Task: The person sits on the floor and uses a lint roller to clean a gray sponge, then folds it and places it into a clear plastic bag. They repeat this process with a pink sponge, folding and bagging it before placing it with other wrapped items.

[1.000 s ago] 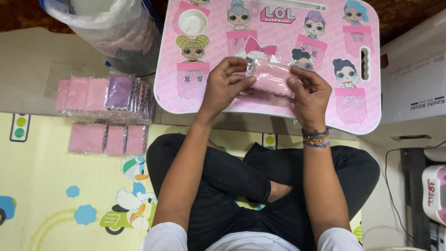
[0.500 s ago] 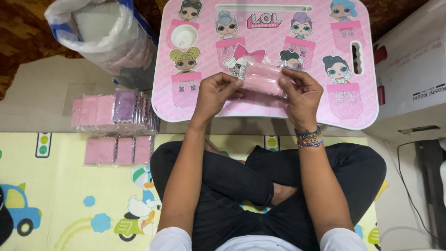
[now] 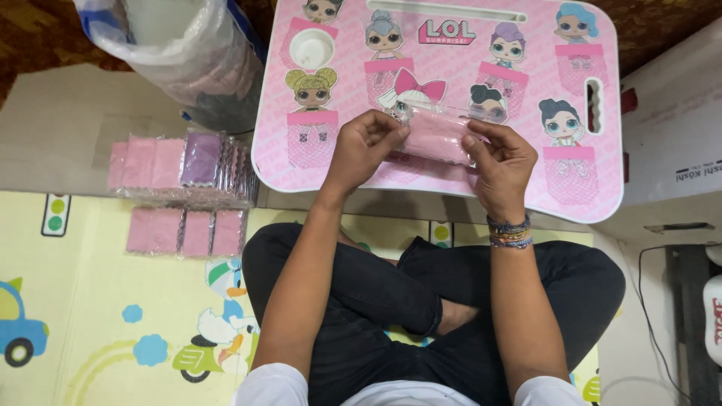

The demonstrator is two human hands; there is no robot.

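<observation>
Both my hands hold one clear plastic packet with a pink item inside (image 3: 440, 134), just above the pink lap table (image 3: 587, 192) with cartoon doll pictures. My left hand (image 3: 364, 149) pinches the packet's left end. My right hand (image 3: 500, 164), with beaded bracelets at the wrist, grips its right end. I sit cross-legged in black trousers under the table's near edge.
Stacks of pink packets (image 3: 180, 167) lie on the floor to the left, and a second row (image 3: 184, 231) lies nearer on the yellow play mat (image 3: 98, 323). A large clear plastic bag (image 3: 184, 53) stands at the upper left. A white box (image 3: 673, 131) is on the right.
The view has shifted, so the table and packet sit further right in the frame. My hands keep hold of the packet's ends and have worked it slightly.
</observation>
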